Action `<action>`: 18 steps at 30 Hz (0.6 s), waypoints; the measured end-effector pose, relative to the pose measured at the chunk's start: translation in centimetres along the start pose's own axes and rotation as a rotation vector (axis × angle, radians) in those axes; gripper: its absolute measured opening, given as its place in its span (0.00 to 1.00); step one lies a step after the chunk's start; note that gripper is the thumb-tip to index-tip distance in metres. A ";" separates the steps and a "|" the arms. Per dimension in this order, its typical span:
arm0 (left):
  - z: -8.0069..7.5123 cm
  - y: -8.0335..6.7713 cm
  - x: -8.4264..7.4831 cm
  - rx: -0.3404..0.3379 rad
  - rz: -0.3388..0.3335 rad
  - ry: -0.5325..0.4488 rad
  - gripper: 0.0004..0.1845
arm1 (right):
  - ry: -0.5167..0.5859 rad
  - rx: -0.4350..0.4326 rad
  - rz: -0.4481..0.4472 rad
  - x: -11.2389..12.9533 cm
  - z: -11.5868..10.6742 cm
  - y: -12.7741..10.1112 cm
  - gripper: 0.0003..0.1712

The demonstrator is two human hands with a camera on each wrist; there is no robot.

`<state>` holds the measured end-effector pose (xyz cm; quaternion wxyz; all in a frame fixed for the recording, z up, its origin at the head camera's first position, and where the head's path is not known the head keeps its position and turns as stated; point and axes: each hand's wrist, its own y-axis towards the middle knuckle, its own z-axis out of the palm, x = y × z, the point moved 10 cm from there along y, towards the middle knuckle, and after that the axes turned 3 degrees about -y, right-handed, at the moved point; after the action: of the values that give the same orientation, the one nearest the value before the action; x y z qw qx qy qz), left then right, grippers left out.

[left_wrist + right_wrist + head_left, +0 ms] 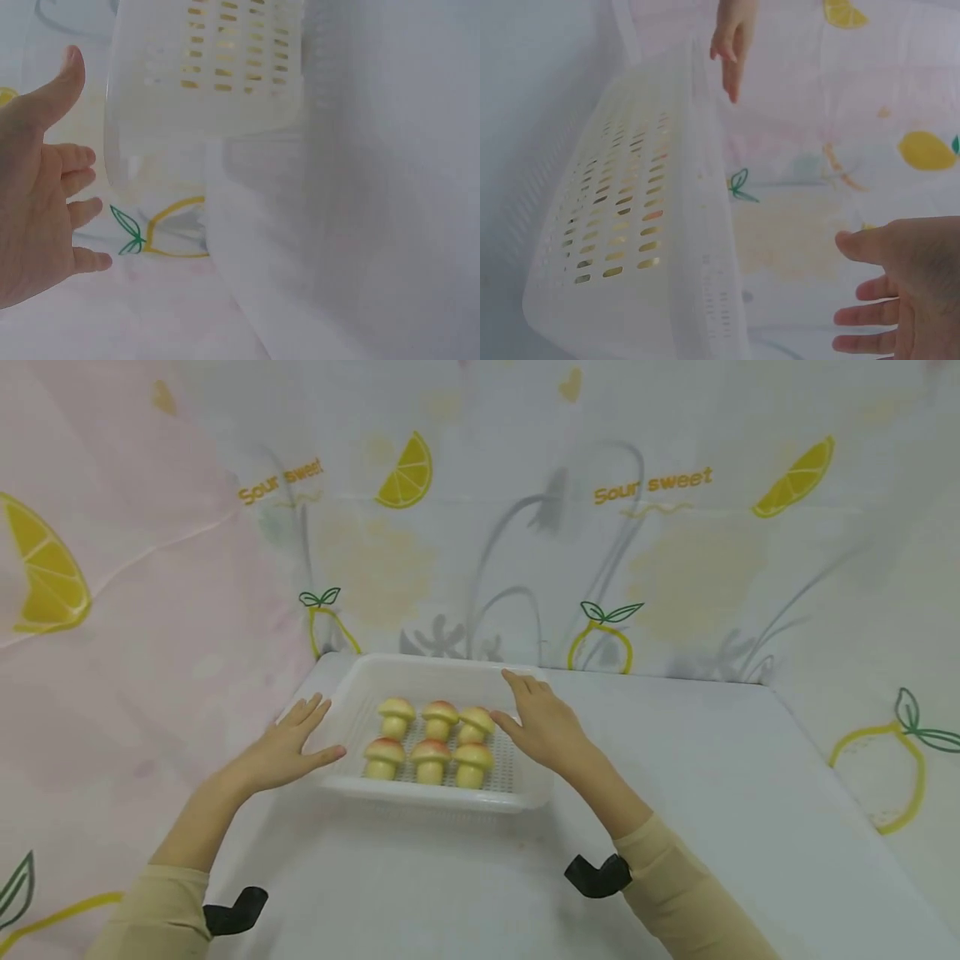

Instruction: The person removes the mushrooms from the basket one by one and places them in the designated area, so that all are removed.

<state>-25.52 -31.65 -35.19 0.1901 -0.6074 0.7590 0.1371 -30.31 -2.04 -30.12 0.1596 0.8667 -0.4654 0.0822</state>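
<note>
We see a white slotted tray (525, 793) on the table (750, 793) holding six toy mushrooms (430, 760) | our left hand (288, 752) beside its left wall, fingers released | our right hand (543, 722) over its right rim, fingers released, grasping nothing

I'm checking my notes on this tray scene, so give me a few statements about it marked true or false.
1. The white slotted tray holds six toy mushrooms. True.
2. The mushrooms lie in a single row. False: they stand in two rows of three.
3. The left hand has straight fingers beside the tray's left side. True.
4. The right hand holds a mushroom. False: it is open at the tray's right rim, with no grip on anything.
5. The tray sits on a white table. True.
</note>
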 end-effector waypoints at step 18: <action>1.1 -1.3 0.2 0.058 0.043 0.086 0.53 | 0.004 0.006 -0.005 0.6 0.2 -0.4 0.40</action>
<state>-24.19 -31.65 -36.19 0.1720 -0.5903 0.7831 0.0929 -29.69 -2.38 -30.20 0.1580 0.8682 -0.4626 0.0848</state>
